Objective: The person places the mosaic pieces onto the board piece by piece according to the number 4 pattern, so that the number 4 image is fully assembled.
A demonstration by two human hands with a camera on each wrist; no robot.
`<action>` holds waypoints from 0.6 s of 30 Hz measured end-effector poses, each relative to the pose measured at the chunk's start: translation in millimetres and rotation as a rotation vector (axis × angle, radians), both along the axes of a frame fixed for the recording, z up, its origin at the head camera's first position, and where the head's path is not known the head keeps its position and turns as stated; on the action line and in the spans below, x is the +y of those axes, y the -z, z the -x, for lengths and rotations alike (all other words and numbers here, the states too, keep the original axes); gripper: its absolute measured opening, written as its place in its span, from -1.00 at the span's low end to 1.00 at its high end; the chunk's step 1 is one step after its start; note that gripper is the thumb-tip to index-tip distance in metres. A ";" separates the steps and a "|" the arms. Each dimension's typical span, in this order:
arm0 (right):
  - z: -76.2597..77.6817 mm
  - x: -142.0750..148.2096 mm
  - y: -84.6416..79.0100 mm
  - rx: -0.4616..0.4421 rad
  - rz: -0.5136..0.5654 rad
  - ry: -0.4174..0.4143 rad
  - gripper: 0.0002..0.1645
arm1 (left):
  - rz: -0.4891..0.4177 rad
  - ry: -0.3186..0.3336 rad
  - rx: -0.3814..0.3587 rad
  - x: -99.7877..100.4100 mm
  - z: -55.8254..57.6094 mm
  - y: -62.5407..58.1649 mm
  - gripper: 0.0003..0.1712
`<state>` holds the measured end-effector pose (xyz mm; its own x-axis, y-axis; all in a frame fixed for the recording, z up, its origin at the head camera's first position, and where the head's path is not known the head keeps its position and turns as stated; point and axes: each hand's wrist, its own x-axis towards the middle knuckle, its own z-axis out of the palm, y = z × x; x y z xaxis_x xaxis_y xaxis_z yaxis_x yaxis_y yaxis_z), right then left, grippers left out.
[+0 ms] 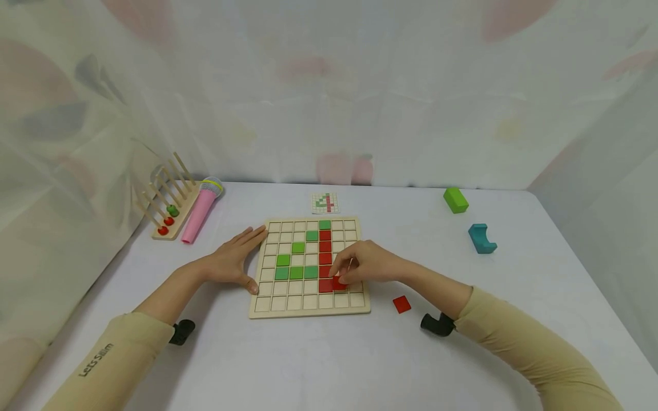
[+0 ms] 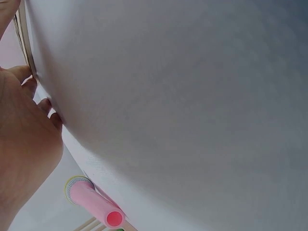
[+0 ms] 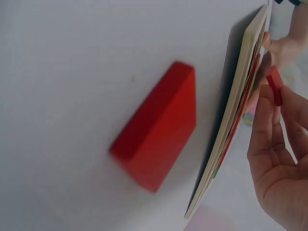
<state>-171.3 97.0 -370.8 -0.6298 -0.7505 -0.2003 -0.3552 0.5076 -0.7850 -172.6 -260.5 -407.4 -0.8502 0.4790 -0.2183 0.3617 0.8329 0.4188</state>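
Observation:
A wooden grid board [image 1: 293,314] lies on the white table, with green tiles [image 1: 296,273] in a slanted line and a row, and a column of red tiles [image 1: 325,258]. My right hand [image 1: 372,262] pinches a red square tile [image 3: 275,85] between thumb and fingers, over the cell just right of the column's lowest tile. In the right wrist view the held tile is tilted above the board. My left hand [image 1: 231,260] rests at the board's left edge, thumb and fingers spread, fingertips against the rim. Another red tile [image 1: 402,304] lies right of the board.
Behind the board lies a small card [image 1: 325,203] with a green and red grid pattern. At the left are a pink microphone [image 1: 200,216] and a peg stand [image 1: 177,225] with small beads. A green block [image 1: 456,200] and a teal curved block [image 1: 481,239] lie at the right.

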 end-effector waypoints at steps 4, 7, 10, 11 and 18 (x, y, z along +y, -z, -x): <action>-3.1 -6.4 0.3 -0.002 0.005 -0.008 -0.78 | -0.003 0.002 0.001 0.0 0.1 0.1 0.63; -5.7 -10.2 0.9 -0.018 0.000 -0.005 -0.77 | -0.003 0.008 0.010 0.0 0.1 0.1 0.62; -8.5 -13.7 1.1 -0.047 -0.001 0.006 -0.78 | -0.005 0.010 0.014 0.7 -0.7 -1.0 0.62; -9.5 -14.8 1.2 -0.056 -0.001 0.010 -0.78 | -0.008 0.010 0.014 0.8 -0.9 -1.3 0.62; -15.9 -21.3 0.1 -0.048 -0.013 0.013 -0.83 | -0.010 0.000 0.003 3.5 -2.7 -4.8 0.61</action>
